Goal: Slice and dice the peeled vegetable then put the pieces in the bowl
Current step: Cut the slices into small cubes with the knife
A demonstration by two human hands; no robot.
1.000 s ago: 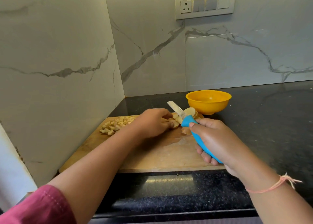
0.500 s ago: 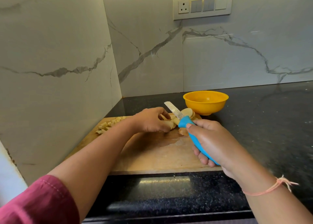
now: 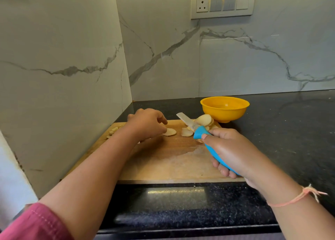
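The left arm reaches forward, the left hand [image 3: 146, 123] palm down, its fingers loosely curled, tips at a slice [image 3: 169, 131]; whether they pinch it is hidden. The right hand [image 3: 230, 149] grips the knife [image 3: 199, 132] by its handle, thumb laid forward, fingers curled beneath.

Left hand [image 3: 146, 123] touching 1 slice [image 3: 169, 132], right hand [image 3: 230, 152] holding knife [image 3: 198, 132], bowl [image 3: 224, 112] behind board [image 3: 172, 161]

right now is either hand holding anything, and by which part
The right hand grips the knife by its blue handle. The left hand is at a slice on the cutting board; whether it pinches it cannot be told.
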